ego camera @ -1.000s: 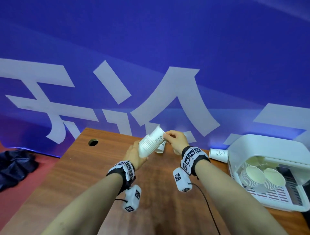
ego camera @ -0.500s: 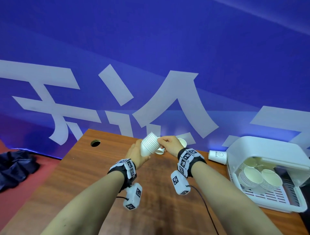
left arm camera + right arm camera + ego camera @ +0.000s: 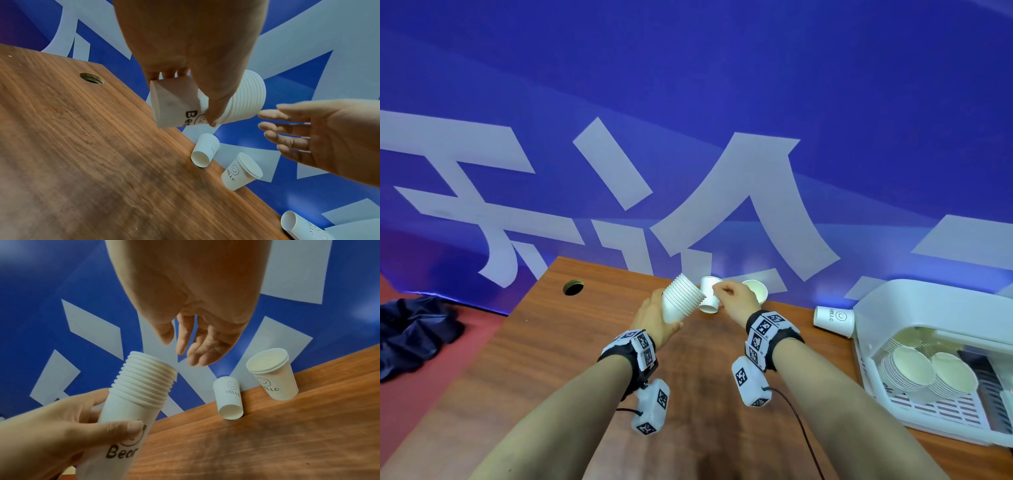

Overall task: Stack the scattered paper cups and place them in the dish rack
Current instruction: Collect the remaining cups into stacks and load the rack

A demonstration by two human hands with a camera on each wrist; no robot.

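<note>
Since a moment ago your right hand [image 3: 197, 344] has let go of the cup it was seating and come off the stack [image 3: 141, 386], fingers now loosely spread and empty, just beside the top rim. Your left hand [image 3: 654, 318] grips the stack low on its bottom cup, tilted above the tabletop [image 3: 551, 359]. These nested cups are light, thin-walled and probably crush easily (squeeze gently, near the stiffer rim). One cup [image 3: 229, 399] lies on its side ahead, another [image 3: 273, 378] stands upright beside it, both at the far edge. The rack [image 3: 928, 308] sits to your right.
</note>
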